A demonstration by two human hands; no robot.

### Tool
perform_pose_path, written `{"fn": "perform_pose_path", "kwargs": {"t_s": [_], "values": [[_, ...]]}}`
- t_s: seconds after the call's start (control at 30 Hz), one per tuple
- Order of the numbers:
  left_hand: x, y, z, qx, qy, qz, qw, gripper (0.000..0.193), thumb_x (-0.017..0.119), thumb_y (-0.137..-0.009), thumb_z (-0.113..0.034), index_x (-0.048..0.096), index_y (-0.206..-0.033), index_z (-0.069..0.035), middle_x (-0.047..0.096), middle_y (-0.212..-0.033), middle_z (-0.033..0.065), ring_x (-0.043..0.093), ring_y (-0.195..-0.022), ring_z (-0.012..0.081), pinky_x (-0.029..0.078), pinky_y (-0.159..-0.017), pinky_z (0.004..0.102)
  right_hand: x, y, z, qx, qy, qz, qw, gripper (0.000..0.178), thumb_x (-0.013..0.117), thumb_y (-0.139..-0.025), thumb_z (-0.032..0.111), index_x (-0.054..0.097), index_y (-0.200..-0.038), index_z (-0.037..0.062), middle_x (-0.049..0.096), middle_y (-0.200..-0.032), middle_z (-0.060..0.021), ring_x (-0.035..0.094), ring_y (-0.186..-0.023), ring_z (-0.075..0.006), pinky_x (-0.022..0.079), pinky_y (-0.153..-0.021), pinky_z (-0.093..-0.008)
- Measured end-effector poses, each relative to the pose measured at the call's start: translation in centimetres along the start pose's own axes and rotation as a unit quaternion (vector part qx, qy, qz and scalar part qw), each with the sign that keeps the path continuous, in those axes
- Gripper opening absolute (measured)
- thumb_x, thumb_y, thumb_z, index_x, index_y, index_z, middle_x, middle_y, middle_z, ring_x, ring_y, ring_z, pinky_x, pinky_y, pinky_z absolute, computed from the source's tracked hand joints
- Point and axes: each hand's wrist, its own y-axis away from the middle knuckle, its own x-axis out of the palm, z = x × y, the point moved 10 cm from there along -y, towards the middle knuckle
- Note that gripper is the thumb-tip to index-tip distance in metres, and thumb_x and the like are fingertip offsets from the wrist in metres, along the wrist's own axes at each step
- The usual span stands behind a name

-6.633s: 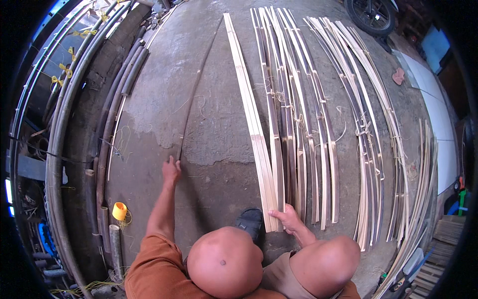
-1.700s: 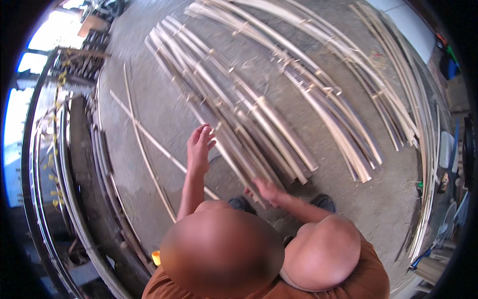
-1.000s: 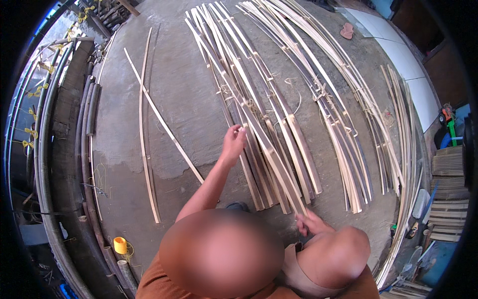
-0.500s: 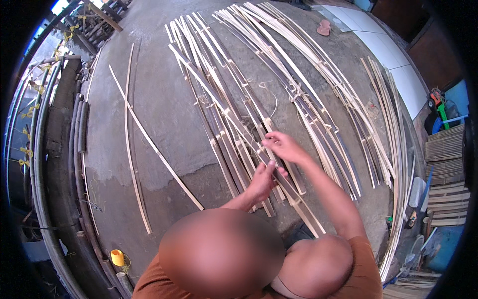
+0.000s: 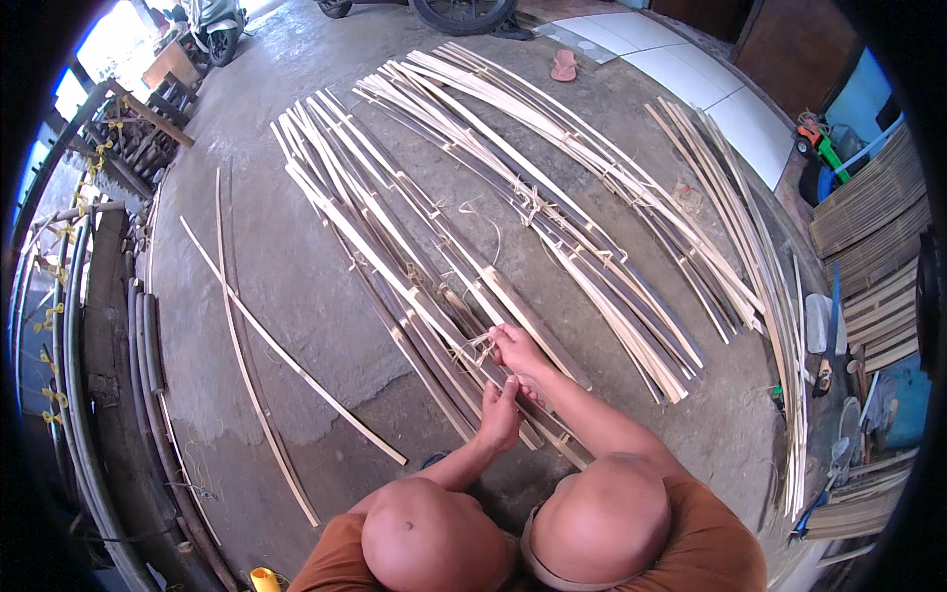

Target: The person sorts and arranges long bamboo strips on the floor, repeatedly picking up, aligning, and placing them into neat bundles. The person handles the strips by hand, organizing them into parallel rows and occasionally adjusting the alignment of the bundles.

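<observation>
split strips: wood, matt, smooth faces w/ raised nodes; tie: dry plant fibre, matt; floor: conc., rough, matt; tiles: glossy, smooth; clothing: cloth, matt

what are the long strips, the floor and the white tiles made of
Strips: probably bamboo, unfinished, showing joint bands and pale cut edges. Floor: likely bare concrete, grey and patchy. White tiles: seemingly glazed ceramic, smooth with thin joint lines.

Two hands, two crossed strips, one sandal, one yellow roll
</observation>
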Motion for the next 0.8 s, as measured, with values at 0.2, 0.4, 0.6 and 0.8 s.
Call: {"fn": "perform_pose_path", "kwargs": {"t_s": [0.2, 0.4, 0.6, 0.8], "values": [[-1.3, 0.2, -2.4, 0.024, 0.057, 0.003, 0.998, 0.011, 0.047, -0.105, -0.021, 0.045, -0.110, -0.012, 0.051, -0.089, 0.0026, 0.055, -0.078, 0.0169, 0.054, -0.072, 0.0398, 4.4, 5.3, 1.9, 0.168, -0.127, 0.169, 0.963, 0.032, 0.064, -0.096, 0.036, 0.063, -0.108, 0.0067, 0.057, -0.080, -0.0021, 0.056, -0.073, -0.0109, 0.047, -0.068, -0.0269], [-1.4, 0.3, -2.8, -0.006, 0.042, -0.012, 0.999, 0.011, 0.050, -0.104, -0.023, 0.045, -0.106, -0.013, 0.049, -0.086, 0.0019, 0.052, -0.074, 0.0152, 0.054, -0.069, 0.0382, -0.2, 1.3, 2.1, -0.029, 0.234, 0.236, 0.943, 0.023, 0.059, -0.099, 0.024, 0.070, -0.098, 0.0033, 0.067, -0.085, -0.0006, 0.061, -0.082, -0.0084, 0.050, -0.075, -0.0286], [-0.5, 0.7, -1.8, -0.010, 0.033, 0.017, 0.999, 0.013, 0.050, -0.104, -0.020, 0.042, -0.108, -0.011, 0.049, -0.087, 0.0023, 0.054, -0.075, 0.0157, 0.055, -0.070, 0.0388, 5.0, 1.0, 8.6, -0.170, 0.243, 0.200, 0.934, 0.020, 0.053, -0.093, 0.015, 0.068, -0.097, 0.0024, 0.068, -0.084, -0.0053, 0.061, -0.077, -0.0133, 0.050, -0.073, -0.0304], [1.0, 1.5, -1.2, -0.028, 0.022, 0.052, 0.998, 0.012, 0.046, -0.104, -0.013, 0.041, -0.115, -0.011, 0.051, -0.092, 0.0047, 0.057, -0.084, 0.0175, 0.055, -0.075, 0.0387, 2.2, 1.6, 7.7, -0.114, 0.509, 0.307, 0.796, 0.021, 0.054, -0.085, 0.013, 0.071, -0.091, 0.0047, 0.070, -0.086, -0.0090, 0.065, -0.081, -0.0188, 0.050, -0.076, -0.0355]]}}
